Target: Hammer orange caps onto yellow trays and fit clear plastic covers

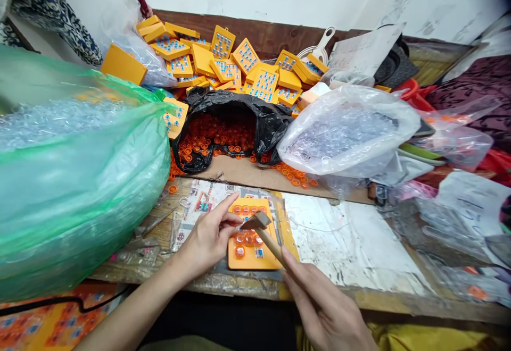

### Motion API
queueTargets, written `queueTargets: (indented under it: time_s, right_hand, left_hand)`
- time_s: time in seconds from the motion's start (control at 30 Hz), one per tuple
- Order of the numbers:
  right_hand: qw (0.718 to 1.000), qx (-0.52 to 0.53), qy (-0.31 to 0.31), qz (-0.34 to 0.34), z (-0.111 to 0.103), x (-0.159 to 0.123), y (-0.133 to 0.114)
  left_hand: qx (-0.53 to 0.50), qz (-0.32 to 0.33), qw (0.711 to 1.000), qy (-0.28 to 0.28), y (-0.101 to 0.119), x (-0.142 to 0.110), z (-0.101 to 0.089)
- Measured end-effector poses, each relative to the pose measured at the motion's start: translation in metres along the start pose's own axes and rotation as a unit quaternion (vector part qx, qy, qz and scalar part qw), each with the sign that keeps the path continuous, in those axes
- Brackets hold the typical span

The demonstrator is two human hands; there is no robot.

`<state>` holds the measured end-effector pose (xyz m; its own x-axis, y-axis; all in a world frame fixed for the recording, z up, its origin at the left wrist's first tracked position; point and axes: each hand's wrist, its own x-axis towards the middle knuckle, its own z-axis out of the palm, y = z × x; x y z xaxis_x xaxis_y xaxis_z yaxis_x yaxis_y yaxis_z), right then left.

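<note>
My right hand (327, 292) is wrapped round the wooden handle of a small hammer (259, 222). The hammer's metal head hovers over a yellow-orange plastic board (255, 263) lying on the table in front of me. Clear orange round caps (239, 251) sit in rows on the board, and one blue-and-white spot (259, 253) shows uncovered at its lower right. My left hand (209, 236) is at the board's left edge, thumb and fingers pinched together beside the hammer head, with one finger stretched upward. Whatever the pinch holds is hidden.
Behind the board, a black plastic bag (275, 127) spills orange caps. A heap of orange boards (203, 59) lies beyond it. A green bag (88, 181) bulges on the left; a white bag (343, 127) of clear pieces stands right. White paper (343, 244) covers the table's right side.
</note>
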<state>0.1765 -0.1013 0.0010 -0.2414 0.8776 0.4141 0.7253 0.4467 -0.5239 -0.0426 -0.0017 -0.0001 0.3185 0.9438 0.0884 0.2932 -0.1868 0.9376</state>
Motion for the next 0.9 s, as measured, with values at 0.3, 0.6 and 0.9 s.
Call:
queueTargets:
  time_s: [0.3, 0.6, 0.9]
  right_hand:
    - [0.998, -0.022, 0.052, 0.007, -0.005, 0.005, -0.009]
    - [0.989, 0.05, 0.04, 0.132, -0.003, 0.016, 0.0]
    - [0.985, 0.004, -0.016, 0.173, 0.011, 0.066, 0.04]
  left_hand:
    - [0.068, 0.05, 0.996, 0.001, 0.003, 0.004, 0.0]
    - [0.055, -0.013, 0.998, 0.004, 0.007, 0.002, 0.001]
    - [0.091, -0.033, 0.987, 0.127, 0.0, -0.002, -0.002]
